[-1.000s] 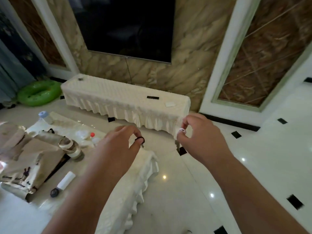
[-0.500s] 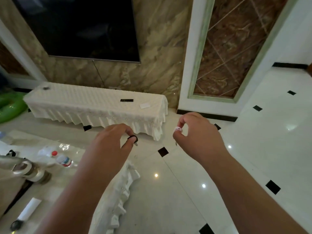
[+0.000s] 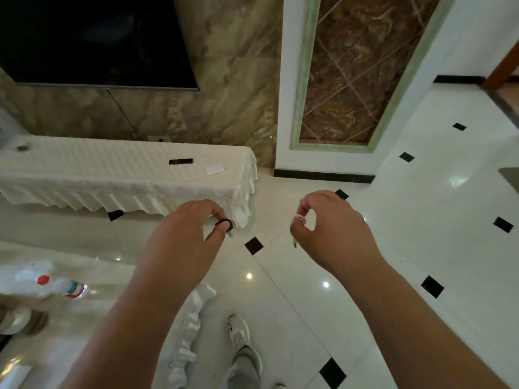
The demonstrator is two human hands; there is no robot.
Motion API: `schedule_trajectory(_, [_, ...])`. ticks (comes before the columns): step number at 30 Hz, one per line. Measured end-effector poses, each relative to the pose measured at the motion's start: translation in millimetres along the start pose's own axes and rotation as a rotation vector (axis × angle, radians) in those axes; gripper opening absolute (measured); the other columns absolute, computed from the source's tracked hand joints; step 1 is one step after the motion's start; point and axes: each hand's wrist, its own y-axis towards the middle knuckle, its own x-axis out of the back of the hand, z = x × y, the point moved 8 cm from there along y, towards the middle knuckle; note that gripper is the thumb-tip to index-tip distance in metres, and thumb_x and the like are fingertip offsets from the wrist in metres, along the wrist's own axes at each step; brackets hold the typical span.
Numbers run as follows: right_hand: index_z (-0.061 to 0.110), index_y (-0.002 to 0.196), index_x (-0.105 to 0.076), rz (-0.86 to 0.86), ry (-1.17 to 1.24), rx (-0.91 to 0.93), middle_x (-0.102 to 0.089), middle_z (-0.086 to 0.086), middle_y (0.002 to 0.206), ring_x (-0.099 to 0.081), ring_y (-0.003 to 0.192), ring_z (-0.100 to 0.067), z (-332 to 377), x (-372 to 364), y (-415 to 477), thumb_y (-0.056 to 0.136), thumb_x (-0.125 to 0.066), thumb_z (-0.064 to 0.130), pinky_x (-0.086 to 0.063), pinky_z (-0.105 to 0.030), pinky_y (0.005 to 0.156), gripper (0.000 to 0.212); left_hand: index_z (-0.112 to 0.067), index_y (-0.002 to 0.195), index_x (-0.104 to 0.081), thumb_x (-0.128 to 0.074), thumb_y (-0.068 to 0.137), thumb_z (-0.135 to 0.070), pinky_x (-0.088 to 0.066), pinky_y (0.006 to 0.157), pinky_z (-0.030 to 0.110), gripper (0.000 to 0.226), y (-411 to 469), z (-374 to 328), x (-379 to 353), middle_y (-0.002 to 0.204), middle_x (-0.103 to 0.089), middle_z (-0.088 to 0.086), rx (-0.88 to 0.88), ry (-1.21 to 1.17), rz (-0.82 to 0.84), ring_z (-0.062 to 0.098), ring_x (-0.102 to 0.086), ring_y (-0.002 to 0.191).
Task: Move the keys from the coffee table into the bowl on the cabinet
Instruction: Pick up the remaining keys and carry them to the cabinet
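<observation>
The coffee table (image 3: 84,276) sits at lower left; no bowl or cabinet is visible. Right of it, over the floor, the left hand (image 3: 182,237) pinches a black-headed key (image 3: 224,223) and the right hand (image 3: 334,228) a white-headed key (image 3: 297,220). Pickup looks done; carrying and dropping remain.

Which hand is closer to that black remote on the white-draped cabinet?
Left. The left hand hangs just below the black remote; the right hand is far off to its right.

Glossy white floor (image 3: 421,220) w/ black diamond insets, ceiling lights reflecting. Marble wall (image 3: 233,94), dark TV (image 3: 92,37) mounted. Low cabinet (image 3: 112,169) under white pleated cloth.
</observation>
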Motion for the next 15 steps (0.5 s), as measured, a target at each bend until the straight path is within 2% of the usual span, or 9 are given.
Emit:
schedule_trajectory(4, [0.033, 0.087, -0.054, -0.001, -0.025, -0.024, -0.055, 0.012, 0.100, -0.053, 0.088, -0.009, -10, -4, 31, 0.088, -0.057, 0.039, -0.044, -0.031, 0.078, 0.007, -0.042, 0.088, -0.060, -0.065, 0.088, -0.041, -0.034, 0.068, 0.014, 0.004, 37, 10, -23, 0.098, -0.058, -0.024, 0.015, -0.048, 0.037, -0.001, -0.054, 0.086])
schedule_trajectory(6, [0.033, 0.087, -0.055, -0.001, -0.046, -0.049, -0.055, 0.013, 0.101, -0.053, 0.088, -0.010, -13, -7, 50, 0.088, -0.057, 0.039, -0.043, -0.030, 0.076, 0.007, -0.042, 0.088, -0.059, -0.064, 0.088, -0.042, -0.036, 0.067, 0.017, 0.005, 59, 15, -32, 0.096, -0.058, -0.025, 0.014, -0.083, 0.058, -0.001, -0.055, 0.084])
schedule_trajectory(8, [0.033, 0.087, -0.056, 0.002, -0.074, -0.065, -0.055, 0.014, 0.100, -0.053, 0.087, -0.009, -12, -10, 72, 0.088, -0.058, 0.041, -0.040, -0.029, 0.073, 0.008, -0.043, 0.088, -0.058, -0.064, 0.088, -0.042, -0.035, 0.064, 0.013, 0.006, 84, 22, -37, 0.094, -0.057, -0.026, 0.013, -0.110, 0.075, -0.004, -0.054, 0.078])
schedule_trajectory(10, [0.033, 0.088, -0.057, -0.009, -0.099, -0.060, -0.056, 0.014, 0.100, -0.053, 0.084, -0.008, -6, -9, 92, 0.088, -0.058, 0.041, -0.038, -0.027, 0.070, 0.008, -0.043, 0.090, -0.058, -0.063, 0.089, -0.042, -0.032, 0.065, 0.009, 0.005, 108, 25, -41, 0.094, -0.055, -0.027, 0.000, -0.124, 0.088, -0.009, -0.051, 0.082])
schedule_trajectory(15, [0.031, 0.090, -0.057, -0.039, -0.127, 0.020, -0.057, 0.012, 0.103, -0.053, 0.088, -0.010, 30, -18, 160, 0.088, -0.058, 0.038, -0.042, -0.031, 0.075, 0.007, -0.045, 0.088, -0.055, -0.061, 0.090, -0.043, -0.032, 0.064, 0.011, 0.007, 178, 48, -41, 0.090, -0.052, -0.028, 0.008, -0.133, 0.102, -0.010, -0.050, 0.081])
